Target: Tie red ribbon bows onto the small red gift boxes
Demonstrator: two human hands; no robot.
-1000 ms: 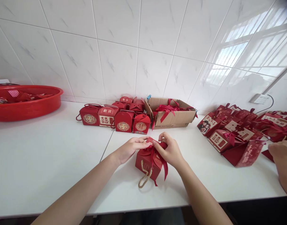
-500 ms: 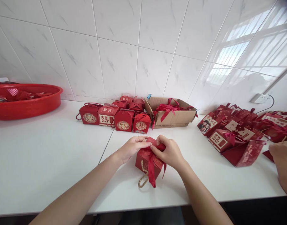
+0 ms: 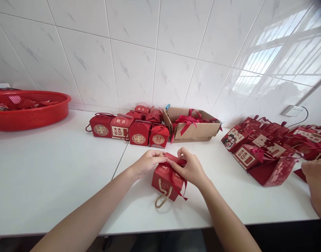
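Observation:
A small red gift box (image 3: 165,182) with a gold rope handle (image 3: 162,200) stands on the white table in front of me. A red ribbon (image 3: 176,183) crosses its top and hangs down one side. My left hand (image 3: 149,162) is at the top of the box, its thumb and fingers pinched on the ribbon there. From the other side my right hand (image 3: 189,166) pinches the ribbon too, its fingertips close to the left thumb. Where the ribbon meets the box top is partly hidden by my fingers.
Several red boxes (image 3: 119,129) stand by the wall, beside a cardboard box (image 3: 194,135) of red ribbons. A red plastic basin (image 3: 44,113) sits far left. More gift boxes (image 3: 244,157) crowd the right, near another person's hand (image 3: 316,171).
The hanging ribbon has swung right and drawn up, showing more of the box's side and rope handle. Both hands stay at the box top.

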